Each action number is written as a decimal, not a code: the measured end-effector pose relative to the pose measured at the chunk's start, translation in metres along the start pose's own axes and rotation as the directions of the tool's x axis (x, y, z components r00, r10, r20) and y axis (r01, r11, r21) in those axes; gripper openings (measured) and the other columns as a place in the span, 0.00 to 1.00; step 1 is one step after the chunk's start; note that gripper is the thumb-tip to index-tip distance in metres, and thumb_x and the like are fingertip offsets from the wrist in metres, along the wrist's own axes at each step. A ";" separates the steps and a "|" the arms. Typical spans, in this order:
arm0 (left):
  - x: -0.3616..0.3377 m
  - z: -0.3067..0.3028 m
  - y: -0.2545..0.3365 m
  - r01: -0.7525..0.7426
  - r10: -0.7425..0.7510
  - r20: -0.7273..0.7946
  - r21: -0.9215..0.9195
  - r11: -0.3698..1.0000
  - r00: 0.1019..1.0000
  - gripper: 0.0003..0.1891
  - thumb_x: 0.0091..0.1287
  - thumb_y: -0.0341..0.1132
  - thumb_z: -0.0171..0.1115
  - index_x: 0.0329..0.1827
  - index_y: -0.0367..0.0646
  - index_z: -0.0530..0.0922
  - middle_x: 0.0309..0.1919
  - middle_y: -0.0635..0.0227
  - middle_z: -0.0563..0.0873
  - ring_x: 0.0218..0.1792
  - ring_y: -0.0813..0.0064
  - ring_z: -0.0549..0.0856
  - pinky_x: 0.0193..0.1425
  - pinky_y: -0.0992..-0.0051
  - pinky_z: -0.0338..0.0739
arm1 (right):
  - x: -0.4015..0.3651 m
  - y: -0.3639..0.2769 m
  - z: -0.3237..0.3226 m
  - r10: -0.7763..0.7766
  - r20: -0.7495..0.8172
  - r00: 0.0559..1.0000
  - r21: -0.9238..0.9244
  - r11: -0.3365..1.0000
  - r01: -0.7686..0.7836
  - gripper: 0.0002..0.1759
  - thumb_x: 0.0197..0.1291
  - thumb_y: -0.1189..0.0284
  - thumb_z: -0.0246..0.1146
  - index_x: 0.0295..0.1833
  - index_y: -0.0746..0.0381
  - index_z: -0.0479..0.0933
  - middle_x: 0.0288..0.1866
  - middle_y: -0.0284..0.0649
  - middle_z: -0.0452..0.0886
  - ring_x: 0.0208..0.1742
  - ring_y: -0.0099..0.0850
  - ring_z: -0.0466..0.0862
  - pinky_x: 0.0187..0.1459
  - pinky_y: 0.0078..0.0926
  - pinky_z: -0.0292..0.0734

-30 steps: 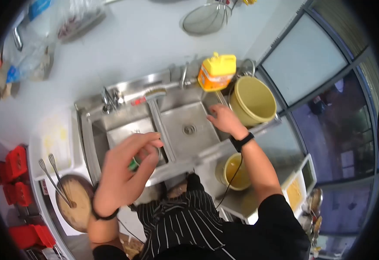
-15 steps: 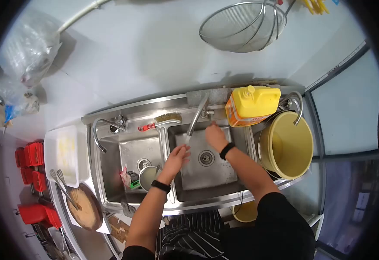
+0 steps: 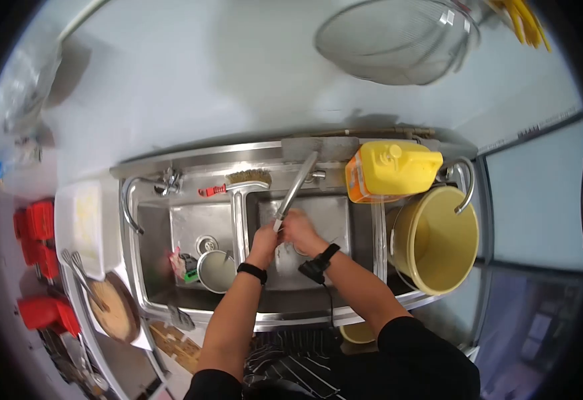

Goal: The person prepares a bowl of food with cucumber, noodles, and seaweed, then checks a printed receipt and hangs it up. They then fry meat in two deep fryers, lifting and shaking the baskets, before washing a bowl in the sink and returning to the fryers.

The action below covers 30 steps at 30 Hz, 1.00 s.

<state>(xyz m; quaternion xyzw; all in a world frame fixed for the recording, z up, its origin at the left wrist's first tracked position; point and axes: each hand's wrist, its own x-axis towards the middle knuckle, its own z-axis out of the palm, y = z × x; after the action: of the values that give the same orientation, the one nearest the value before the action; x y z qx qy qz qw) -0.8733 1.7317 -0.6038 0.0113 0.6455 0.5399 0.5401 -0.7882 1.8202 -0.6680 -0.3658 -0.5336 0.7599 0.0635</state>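
Observation:
My left hand (image 3: 263, 245) and my right hand (image 3: 299, 230) are together over the right basin of a steel sink (image 3: 365, 260), just beneath the spout of the middle faucet (image 3: 297, 185). A short pale stream of water (image 3: 277, 225) falls from the spout onto them. The right hand is smeared by motion, and the left fingers are hidden behind the spout and the other hand. No held object shows. A black band sits on each wrist, with a dark device and a cord at the right one.
A yellow jug (image 3: 398, 170) stands behind the basin, beside a large yellowish bucket (image 3: 443, 240). A white pot (image 3: 217, 272) sits in the left basin. A red-handled brush (image 3: 238, 181) lies on the back ledge. A whisk (image 3: 91, 287) rests on a round board (image 3: 115, 313) at left.
My right hand has come away from the area by the faucet's handle, moving left and down to meet my left hand under the spout. The camera view has shifted slightly.

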 end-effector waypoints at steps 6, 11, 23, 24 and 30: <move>0.006 0.010 -0.006 -0.279 0.284 0.111 0.692 0.665 0.952 0.12 0.61 0.40 0.54 0.37 0.46 0.83 0.35 0.55 0.84 0.36 0.60 0.84 0.40 0.65 0.77 | -0.001 -0.069 -0.095 0.237 -0.288 0.928 0.721 0.692 0.047 0.06 0.62 0.73 0.51 0.36 0.65 0.71 0.29 0.42 0.74 0.33 0.34 0.76 0.34 0.32 0.75; 0.018 -0.014 -0.050 -0.669 0.624 0.463 0.731 0.133 0.630 0.11 0.48 0.34 0.57 0.30 0.37 0.79 0.31 0.54 0.82 0.32 0.53 0.80 0.38 0.58 0.76 | 0.032 -0.105 -0.144 -0.045 0.241 0.970 0.730 0.667 -0.150 0.08 0.61 0.76 0.51 0.41 0.68 0.72 0.38 0.42 0.77 0.40 0.34 0.78 0.48 0.31 0.76; -0.138 -0.153 -0.073 -0.496 0.575 0.270 0.823 0.279 0.772 0.14 0.60 0.37 0.52 0.35 0.35 0.80 0.38 0.45 0.81 0.44 0.49 0.80 0.51 0.60 0.74 | -0.094 0.063 -0.089 -0.072 0.282 0.957 -0.959 -0.009 0.282 0.28 0.62 0.58 0.53 0.56 0.72 0.71 0.60 0.59 0.70 0.62 0.47 0.71 0.63 0.42 0.64; -0.164 -0.171 -0.083 -0.487 0.664 0.200 0.827 0.280 0.721 0.14 0.60 0.38 0.52 0.34 0.36 0.81 0.36 0.46 0.81 0.42 0.49 0.80 0.49 0.60 0.75 | -0.115 0.068 -0.083 -0.181 0.330 0.926 -0.944 -0.034 0.329 0.26 0.62 0.57 0.54 0.51 0.71 0.74 0.48 0.56 0.76 0.50 0.51 0.76 0.51 0.44 0.70; -0.320 -0.296 -0.169 0.107 0.381 -0.417 0.778 0.620 0.825 0.21 0.61 0.48 0.54 0.25 0.36 0.82 0.27 0.48 0.83 0.32 0.48 0.83 0.40 0.56 0.77 | -0.175 0.043 0.008 0.004 0.313 0.950 -0.905 -0.301 0.300 0.25 0.66 0.56 0.47 0.49 0.68 0.75 0.40 0.53 0.82 0.39 0.50 0.81 0.39 0.42 0.75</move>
<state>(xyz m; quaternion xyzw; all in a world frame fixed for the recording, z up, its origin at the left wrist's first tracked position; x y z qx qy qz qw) -0.8537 1.2678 -0.5541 0.1394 0.9352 0.2310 0.2292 -0.6532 1.7108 -0.6181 -0.1239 -0.9690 0.0451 -0.2090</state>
